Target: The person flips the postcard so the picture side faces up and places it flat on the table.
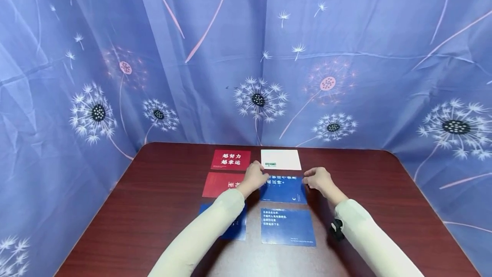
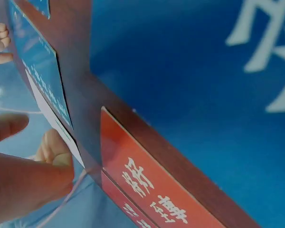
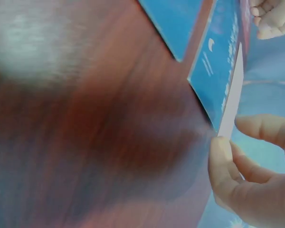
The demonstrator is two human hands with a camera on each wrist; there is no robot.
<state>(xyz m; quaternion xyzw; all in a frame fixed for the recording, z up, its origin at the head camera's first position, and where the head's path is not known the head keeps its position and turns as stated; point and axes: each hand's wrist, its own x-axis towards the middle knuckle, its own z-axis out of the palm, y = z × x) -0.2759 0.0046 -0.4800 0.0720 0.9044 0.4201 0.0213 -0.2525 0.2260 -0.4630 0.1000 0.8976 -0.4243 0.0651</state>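
Note:
A blue card (image 1: 284, 191) with white writing and a small moon lies in the middle of the right column on the table. My left hand (image 1: 255, 177) is at its upper left corner, fingertips over or beside the edge. At the upper right corner is my right hand (image 1: 318, 179); one fingertip (image 3: 221, 148) is by the card's corner, and whether it touches cannot be told. In both wrist views, thumb and fingers stand apart with nothing pinched between them. Just beyond lies a white card (image 1: 282, 157) with a small green picture.
In the left column are a red card (image 1: 230, 160), a second red card (image 1: 217, 185) and a blue card (image 1: 238, 230) partly behind my left sleeve. Another blue card (image 1: 288, 228) lies nearest on the right. A dandelion-print curtain (image 1: 215, 97) hangs behind the dark red table (image 1: 384, 208).

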